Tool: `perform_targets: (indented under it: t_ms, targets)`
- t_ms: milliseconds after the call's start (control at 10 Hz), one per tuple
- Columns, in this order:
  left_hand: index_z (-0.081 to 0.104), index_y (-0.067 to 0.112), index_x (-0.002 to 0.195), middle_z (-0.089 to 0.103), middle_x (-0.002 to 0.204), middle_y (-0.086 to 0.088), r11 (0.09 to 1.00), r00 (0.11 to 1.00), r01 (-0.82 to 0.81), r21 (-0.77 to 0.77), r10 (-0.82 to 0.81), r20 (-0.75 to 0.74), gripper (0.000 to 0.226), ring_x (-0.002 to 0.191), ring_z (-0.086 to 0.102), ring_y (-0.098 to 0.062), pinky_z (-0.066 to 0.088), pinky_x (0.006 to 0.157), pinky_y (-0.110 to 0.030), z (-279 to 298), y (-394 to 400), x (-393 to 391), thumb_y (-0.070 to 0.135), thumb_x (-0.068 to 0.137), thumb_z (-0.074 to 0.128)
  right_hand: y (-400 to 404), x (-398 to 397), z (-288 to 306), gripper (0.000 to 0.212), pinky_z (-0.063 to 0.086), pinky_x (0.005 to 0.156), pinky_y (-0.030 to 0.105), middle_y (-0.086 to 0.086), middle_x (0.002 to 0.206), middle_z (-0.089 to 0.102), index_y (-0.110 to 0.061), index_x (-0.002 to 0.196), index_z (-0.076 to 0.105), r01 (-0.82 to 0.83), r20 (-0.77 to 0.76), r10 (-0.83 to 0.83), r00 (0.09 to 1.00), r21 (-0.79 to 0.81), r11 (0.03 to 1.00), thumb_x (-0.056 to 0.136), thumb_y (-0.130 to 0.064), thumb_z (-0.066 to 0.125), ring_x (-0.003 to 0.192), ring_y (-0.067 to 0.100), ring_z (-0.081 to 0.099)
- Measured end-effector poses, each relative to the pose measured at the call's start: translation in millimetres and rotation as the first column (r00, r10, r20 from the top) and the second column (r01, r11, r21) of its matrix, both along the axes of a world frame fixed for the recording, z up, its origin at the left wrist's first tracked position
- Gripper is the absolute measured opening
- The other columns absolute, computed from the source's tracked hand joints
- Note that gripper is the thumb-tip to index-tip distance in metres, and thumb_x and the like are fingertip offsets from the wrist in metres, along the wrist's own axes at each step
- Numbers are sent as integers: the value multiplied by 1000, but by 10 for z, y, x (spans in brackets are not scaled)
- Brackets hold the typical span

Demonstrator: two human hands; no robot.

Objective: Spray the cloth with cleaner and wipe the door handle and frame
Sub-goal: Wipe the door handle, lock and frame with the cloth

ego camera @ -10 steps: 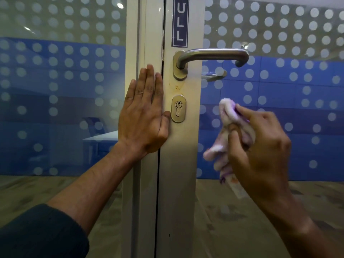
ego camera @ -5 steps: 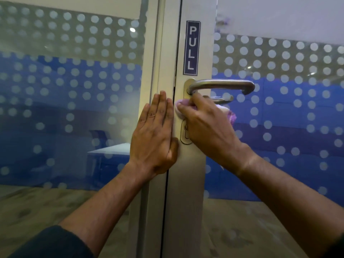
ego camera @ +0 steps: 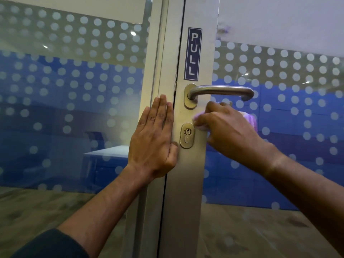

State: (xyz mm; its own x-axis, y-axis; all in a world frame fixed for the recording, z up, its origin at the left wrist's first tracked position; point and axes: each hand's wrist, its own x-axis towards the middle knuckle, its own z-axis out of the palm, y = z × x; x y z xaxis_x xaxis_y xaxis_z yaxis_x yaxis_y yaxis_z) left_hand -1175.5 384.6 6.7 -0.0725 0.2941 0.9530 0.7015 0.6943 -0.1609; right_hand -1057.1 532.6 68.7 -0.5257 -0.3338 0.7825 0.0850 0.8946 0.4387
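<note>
Right hand (ego camera: 229, 131) slid rightward, cloth (ego camera: 249, 119) bunched inside its grip.

Above the middle of the frame you see a dark blue PULL sign (ego camera: 192, 54), lettered top to bottom. Lower down sits an oval keyhole plate (ego camera: 187, 135). Frosted dots (ego camera: 87, 75) cover the glass panes left and right. Through the left pane, a pale table (ego camera: 106, 152) shows dimly.
</note>
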Motion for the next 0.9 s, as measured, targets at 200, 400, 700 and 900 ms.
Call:
perform_targets:
  t_ms: [200, 400, 700, 900]
  targets:
    - [-1, 4, 155, -9, 163, -17, 1000, 1000, -8, -4, 8, 9, 94, 152, -12, -25, 1, 125, -41, 2, -11, 20, 37, 79, 44, 165, 396, 34, 23, 45, 62, 27, 8, 102, 58, -17, 108, 65, -202, -153, 171, 973, -215, 956, 89, -8, 57, 81, 20, 54]
    - [-1, 4, 155, -9, 164, -17, 1000, 1000, -8, -2, 8, 8, 94, 152, -12, -25, 0, 125, -41, -5, 1, 23, 37, 79, 44, 123, 343, -127, 19, 29, 52, 14, 9, 95, 55, -12, 109, 56, -231, -294, 166, 941, -203, 952, 91, -14, 52, 70, 19, 52]
    - [0, 4, 155, -8, 164, -16, 1000, 1000, -8, 2, 8, 4, 95, 152, -11, -25, 1, 125, -41, -8, 4, 12, 36, 79, 45, 102, 234, -139, 59, 32, 63, 4, 4, 94, 59, -13, 109, 56, -395, -434, 226, 872, -349, 850, 80, -65, 52, 80, 11, 52]
    - [0, 4, 155, -7, 164, -17, 1000, 1000, -7, 9, 7, -7, 94, 152, -10, -25, 0, 125, -40, -10, 5, 0, 36, 79, 45, 159, 281, -187, 64, 54, 76, 33, 3, 106, 59, -16, 122, 50, -480, -280, 393, 876, -434, 762, 70, -38, 80, 91, 16, 60]
